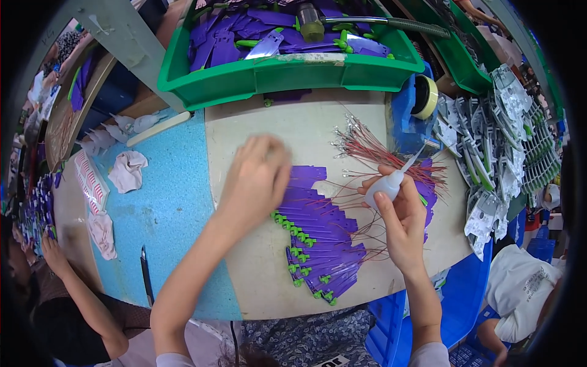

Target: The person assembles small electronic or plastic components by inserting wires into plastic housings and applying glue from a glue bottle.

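Note:
My right hand [402,229] is closed around a small white squeeze bottle [379,188], its thin nozzle pointing up and to the right. My left hand [254,177] hovers at the upper left end of a fanned row of purple plastic pieces [324,226]; its fingers are smeared by motion, and whether they hold anything is hidden. Bright green clips [293,229] sit on the near left ends of these pieces. Thin red wires run out from the row's right side. Beyond the bottle lies a bundle of red wires [361,144] with silvery tips.
A green bin [257,79] of purple pieces stands at the back, with a flexible metal-necked lamp [385,22] over it. A blue tape dispenser [403,116] and stacked silvery parts [483,147] are at right. On the blue mat [177,183] lie crumpled cloths and a dark pen-like tool [146,275]. Other people sit on both sides.

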The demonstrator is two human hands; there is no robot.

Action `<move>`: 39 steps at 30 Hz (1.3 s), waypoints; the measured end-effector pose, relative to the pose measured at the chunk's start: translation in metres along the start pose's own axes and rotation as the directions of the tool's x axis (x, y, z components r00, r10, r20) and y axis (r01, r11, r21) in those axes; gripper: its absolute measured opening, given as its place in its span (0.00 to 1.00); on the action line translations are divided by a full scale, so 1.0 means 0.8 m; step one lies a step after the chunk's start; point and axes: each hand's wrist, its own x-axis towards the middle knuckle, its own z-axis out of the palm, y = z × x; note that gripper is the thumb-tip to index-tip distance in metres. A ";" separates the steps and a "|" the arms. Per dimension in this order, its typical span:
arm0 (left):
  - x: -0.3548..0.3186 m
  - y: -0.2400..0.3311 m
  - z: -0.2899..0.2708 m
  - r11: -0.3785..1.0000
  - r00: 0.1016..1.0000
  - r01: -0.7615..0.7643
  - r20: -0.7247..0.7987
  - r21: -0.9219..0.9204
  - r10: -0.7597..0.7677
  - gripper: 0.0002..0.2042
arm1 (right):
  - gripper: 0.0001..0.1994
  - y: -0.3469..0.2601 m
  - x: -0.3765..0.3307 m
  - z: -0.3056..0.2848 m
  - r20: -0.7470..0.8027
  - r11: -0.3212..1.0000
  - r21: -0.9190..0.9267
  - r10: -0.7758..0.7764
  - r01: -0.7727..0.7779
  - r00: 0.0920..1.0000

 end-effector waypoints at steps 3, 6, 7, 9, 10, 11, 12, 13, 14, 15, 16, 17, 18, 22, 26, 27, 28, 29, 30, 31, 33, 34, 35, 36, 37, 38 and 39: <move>0.047 -0.034 0.005 0.999 0.952 -0.032 -0.303 0.038 0.042 0.20 | 0.18 -0.010 0.007 0.015 0.058 0.999 0.041 0.006 -0.008 0.998; 0.066 -0.055 0.015 0.973 0.961 0.101 -0.274 0.209 -0.041 0.18 | 0.20 -0.015 0.008 0.019 0.080 0.999 0.046 0.004 -0.008 0.997; 0.062 -0.050 0.014 0.975 0.963 0.094 -0.268 0.200 -0.038 0.18 | 0.20 -0.015 0.005 0.017 0.080 0.999 0.034 0.015 -0.018 0.997; 0.034 -0.038 0.007 0.997 0.990 0.019 -0.136 -0.073 -0.029 0.14 | 0.21 -0.013 -0.001 0.011 0.071 1.000 0.006 0.030 -0.031 0.997; 0.014 -0.030 0.015 0.988 0.983 0.002 -0.179 -0.153 -0.029 0.12 | 0.18 -0.009 -0.006 0.007 0.089 0.995 0.053 0.077 -0.082 0.993; -0.004 -0.022 0.017 0.988 0.984 0.003 -0.176 -0.156 -0.031 0.12 | 0.15 -0.005 -0.010 0.005 0.111 0.986 0.100 0.122 -0.134 0.986; -0.019 -0.011 0.015 0.981 0.984 -0.013 -0.176 -0.194 -0.021 0.13 | 0.15 -0.005 -0.012 0.002 0.109 0.986 0.096 0.127 -0.137 0.986; -0.034 -0.003 0.011 0.975 0.984 -0.020 -0.177 -0.223 -0.020 0.14 | 0.14 -0.005 -0.012 0.003 0.102 0.976 0.140 0.155 -0.168 0.983; -0.046 0.004 0.007 0.975 0.984 -0.011 -0.175 -0.221 -0.029 0.14 | 0.13 -0.004 -0.013 0.004 0.095 0.963 0.182 0.184 -0.199 0.978; -0.055 0.009 0.004 0.969 0.985 -0.010 -0.167 -0.247 -0.033 0.17 | 0.13 0.000 -0.013 0.004 0.105 0.962 0.182 0.186 -0.202 0.977; -0.059 0.010 0.002 0.962 0.987 -0.009 -0.160 -0.273 -0.036 0.19 | 0.11 0.004 -0.013 0.004 0.089 0.963 0.184 0.184 -0.198 0.979; -0.059 0.008 0.000 0.962 0.986 -0.001 -0.160 -0.273 -0.045 0.19 | 0.10 0.009 -0.012 0.005 0.071 0.964 0.184 0.183 -0.193 0.981; -0.059 0.006 -0.003 0.956 0.986 0.026 -0.153 -0.292 -0.073 0.23 | 0.10 0.011 -0.009 0.009 0.077 0.963 0.182 0.185 -0.196 0.980; -0.056 -0.013 0.002 0.938 0.983 -0.012 -0.174 -0.347 -0.051 0.33 | 0.08 0.012 0.004 0.029 -0.066 0.999 0.018 0.045 -0.044 0.997; -0.057 -0.018 0.009 0.918 0.978 -0.029 -0.200 -0.396 -0.056 0.37 | 0.08 0.014 0.022 0.041 -0.076 0.997 -0.076 -0.021 0.016 0.997; -0.057 -0.018 0.008 0.914 0.978 -0.025 -0.201 -0.405 -0.062 0.37 | 0.08 0.013 0.025 0.043 -0.072 0.996 -0.085 -0.018 0.012 0.997; -0.057 -0.018 0.007 0.902 0.978 -0.015 -0.196 -0.431 -0.077 0.37 | 0.08 0.012 0.028 0.044 -0.072 0.997 -0.076 -0.005 0.000 0.997; -0.057 -0.019 0.006 0.890 0.977 -0.005 -0.190 -0.456 -0.092 0.37 | 0.09 0.012 0.030 0.045 -0.073 0.998 -0.066 0.007 -0.012 0.997; -0.056 -0.019 0.005 0.887 0.977 -0.001 -0.189 -0.462 -0.098 0.37 | 0.09 0.012 0.031 0.045 -0.070 0.997 -0.072 0.011 -0.016 0.997; -0.055 -0.018 0.005 0.888 0.978 -0.003 -0.187 -0.459 -0.094 0.37 | 0.09 0.013 0.032 0.045 -0.074 0.996 -0.087 0.019 -0.025 0.997; -0.055 -0.019 0.005 0.889 0.979 -0.001 -0.183 -0.458 -0.093 0.37 | 0.09 0.014 0.033 0.044 -0.076 0.994 -0.103 0.030 -0.038 0.997; -0.055 -0.019 0.004 0.893 0.979 -0.010 -0.185 -0.450 -0.083 0.37 | 0.09 0.015 0.034 0.044 -0.085 0.993 -0.106 0.047 -0.056 0.995; -0.055 -0.019 0.004 0.897 0.980 -0.018 -0.188 -0.441 -0.072 0.37 | 0.09 0.016 0.034 0.045 -0.093 0.991 -0.109 0.064 -0.074 0.994; -0.055 -0.020 0.005 0.897 0.980 -0.016 -0.186 -0.443 -0.074 0.37 | 0.09 0.016 0.035 0.045 -0.093 0.991 -0.110 0.066 -0.076 0.993; -0.055 -0.020 0.005 0.895 0.980 -0.014 -0.183 -0.445 -0.075 0.37 | 0.10 0.016 0.036 0.046 -0.095 0.992 -0.106 0.063 -0.073 0.993; -0.054 -0.020 0.006 0.894 0.981 -0.012 -0.179 -0.447 -0.076 0.37 | 0.10 0.015 0.037 0.046 -0.098 0.992 -0.102 0.060 -0.070 0.993; -0.054 -0.020 0.005 0.894 0.981 -0.011 -0.178 -0.448 -0.077 0.37 | 0.10 0.015 0.036 0.045 -0.098 0.992 -0.102 0.062 -0.072 0.993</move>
